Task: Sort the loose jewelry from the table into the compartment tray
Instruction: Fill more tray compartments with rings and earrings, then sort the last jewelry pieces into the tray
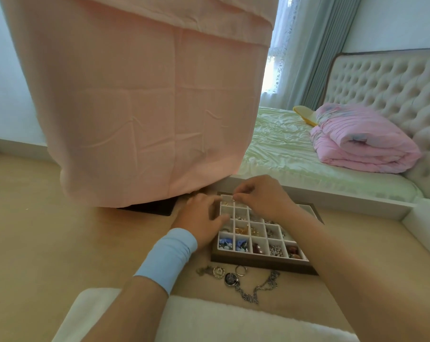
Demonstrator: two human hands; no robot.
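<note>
You were mid-placement: your right hand (260, 196) pinched a small silvery piece (232, 199), perhaps an earring, too tiny to tell, over a far-left cell of the white-lined compartment tray (258, 262). Your left hand (201, 216) rested at the tray's left edge, fingers loosely spread. The next move called for a gentle release into that cell. A slinky chain necklace (258, 290), a hard round ring (241, 270) and a dark disc pendant (231, 279) lay loose just before the tray.

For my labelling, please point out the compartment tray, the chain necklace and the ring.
compartment tray (258, 263): head view, front rim.
chain necklace (250, 297): head view, chain's bend.
ring (240, 275): head view, its band.
</note>
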